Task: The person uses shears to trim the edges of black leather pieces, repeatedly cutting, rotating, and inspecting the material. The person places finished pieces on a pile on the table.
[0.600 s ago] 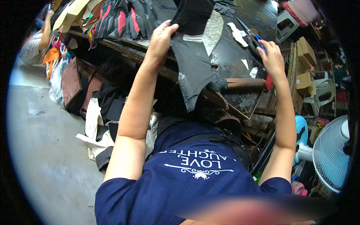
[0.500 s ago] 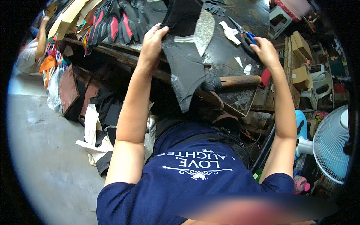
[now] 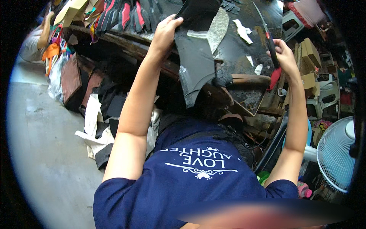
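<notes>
One black sheet (image 3: 199,16), over the tabletop (image 3: 234,63), its edge pinched in my left hand (image 3: 164,34), fingers closed. One pair of scissors (image 3: 271,49), my right hand (image 3: 285,57) curled about the handles. Several loose white scraps (image 3: 243,31): some cutting seems done. One row of black-and-red pieces (image 3: 126,15). Left, I judge: this sheet; further count, cannot tell.

Runs dark grey across the hanging piece (image 3: 196,63), speckled grey over the curved sheet (image 3: 219,30), black along the scissors handle (image 3: 273,54) and white-printed navy on the shirt (image 3: 171,194).
</notes>
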